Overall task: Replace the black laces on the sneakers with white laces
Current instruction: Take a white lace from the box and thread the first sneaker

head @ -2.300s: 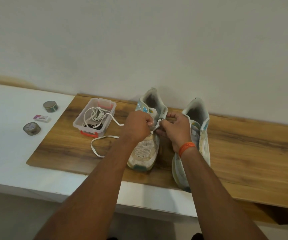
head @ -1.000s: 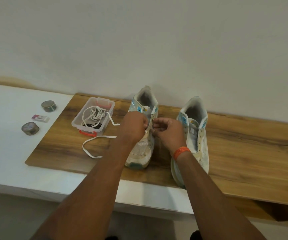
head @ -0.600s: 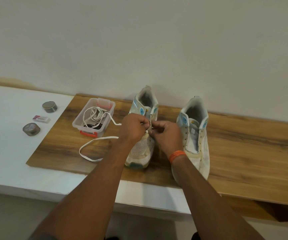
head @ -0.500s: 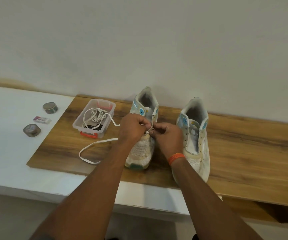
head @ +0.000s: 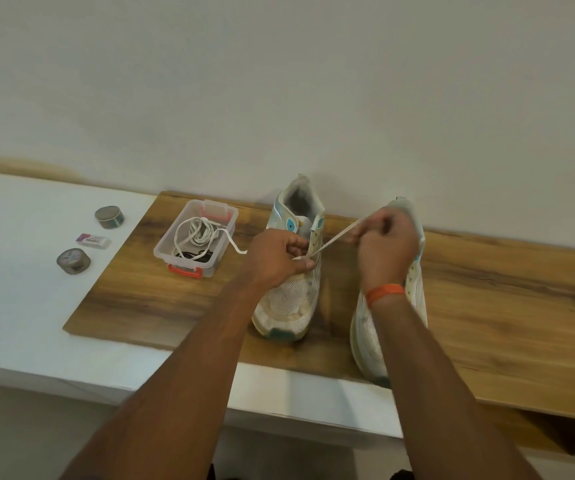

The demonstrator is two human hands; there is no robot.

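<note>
Two sneakers (head: 291, 271) stand side by side on a wooden board (head: 504, 306) against the wall (head: 279, 81). A plastic box (head: 196, 237) holding laces (head: 196, 233) sits left of them. Further left, off the board, lie two tins (head: 109, 217) and an eraser (head: 92, 241).

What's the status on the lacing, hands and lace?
Left hand steadying left sneaker. Right hand pinching white lace, drawn taut from an eyelet. Nothing in the way.

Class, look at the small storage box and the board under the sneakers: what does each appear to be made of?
Storage box: probably clear plastic, since the laces show through its walls; its clips are red. Board: wood or wood-look laminate, with brown grain streaks and a smooth, faintly glossy face.
</note>
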